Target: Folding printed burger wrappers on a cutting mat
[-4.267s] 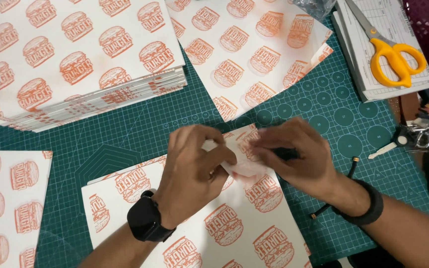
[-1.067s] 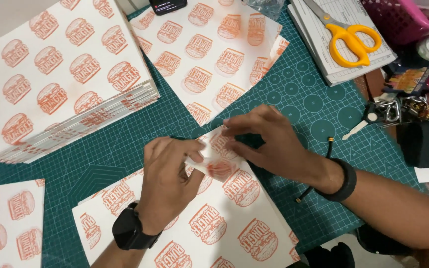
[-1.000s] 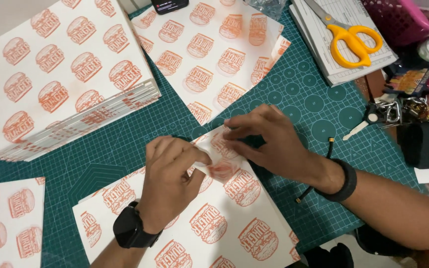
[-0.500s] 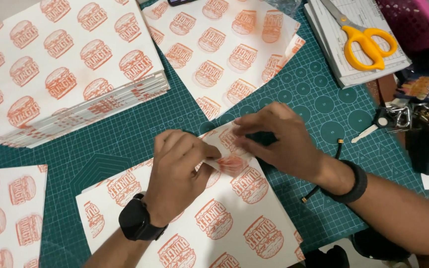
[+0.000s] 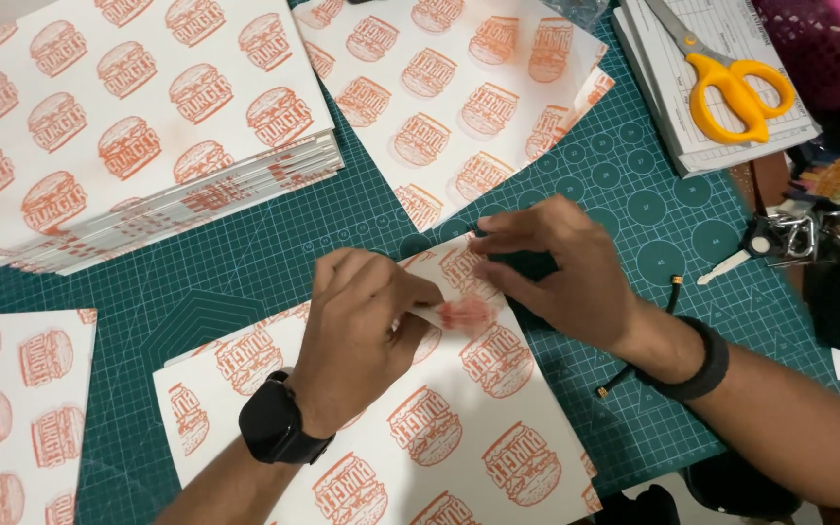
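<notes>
Your left hand (image 5: 367,316) & right hand (image 5: 556,267) are both on the top corner of a thin white paper sheet w/ orange burger prints (image 5: 420,418). It lies on the green cutting mat (image 5: 624,194) on the worktop, right in front of you, on top of more sheets like it. Left hand fingers are pinched shut on the folded corner. Right hand lies flat w/ fingers spread, pressing the paper edge down, not gripping.

The paper looks very light, thin & floppy. It should bend and crease easy, and could tear or slide on the sheet under it. Best to hold it at the corner or edge w/ fingertips & press flat w/ the other hand.

Vs. half a sec ago: hands sit at about the same corner, left fingers pinched a bit tighter, the folded bit a little more tucked under. The big stack of sheets (image 5: 148,126), the loose sheets up top (image 5: 459,87) & the yellow scissors (image 5: 731,92) look unmoved
</notes>
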